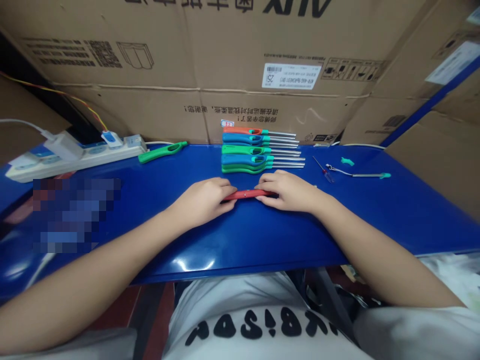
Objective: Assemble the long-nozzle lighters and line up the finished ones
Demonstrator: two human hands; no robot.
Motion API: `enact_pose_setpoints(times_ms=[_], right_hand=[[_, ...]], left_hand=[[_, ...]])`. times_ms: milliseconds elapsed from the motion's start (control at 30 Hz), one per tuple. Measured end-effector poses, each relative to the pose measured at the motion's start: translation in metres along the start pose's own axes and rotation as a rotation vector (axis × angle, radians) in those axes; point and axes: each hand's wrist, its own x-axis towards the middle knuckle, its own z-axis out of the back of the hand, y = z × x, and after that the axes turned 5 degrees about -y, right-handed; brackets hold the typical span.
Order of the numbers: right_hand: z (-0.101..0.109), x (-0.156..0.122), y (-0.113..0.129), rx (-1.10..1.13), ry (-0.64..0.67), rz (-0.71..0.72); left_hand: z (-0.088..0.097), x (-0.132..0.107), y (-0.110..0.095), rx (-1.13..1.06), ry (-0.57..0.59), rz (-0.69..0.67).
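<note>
white shirt (258, 300) | left hand (208, 196), right hand (290, 192): fingers pinch red casing (246, 194) | step: apparently two-handed hold | next: likely needs steadiness

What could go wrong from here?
The left hand or right hand could nudge the stack of coloured handles just beyond and shift it. The red piece both hands hold might slip. The loose teal piece and small screwdriver, off to the right, could be knocked by a wide sweep.
</note>
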Motion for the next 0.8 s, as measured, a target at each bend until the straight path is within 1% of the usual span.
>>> enact_pose_setpoints(times_ms=[100,233,467,600,800], right_hand=[[0.002,0.000,-0.001,-0.063,-0.008,0.007],[0.003,0.000,-0.001,-0.135,-0.089,0.013],[0.006,0.000,-0.004,-0.041,-0.185,-0.037],[0.012,-0.003,-0.009,-0.076,-0.254,-0.078],[0.017,-0.005,-0.014,-0.109,-0.279,-0.083]], left_hand=[[-0.001,0.000,0.005,-0.033,-0.073,-0.017],[0.000,0.000,0.007,-0.073,-0.132,-0.050],[0.008,-0.001,0.012,-0.060,-0.185,-0.036],[0.011,0.000,0.017,-0.059,-0.243,-0.035],[0.013,0.002,0.028,-0.199,-0.369,-0.076]])
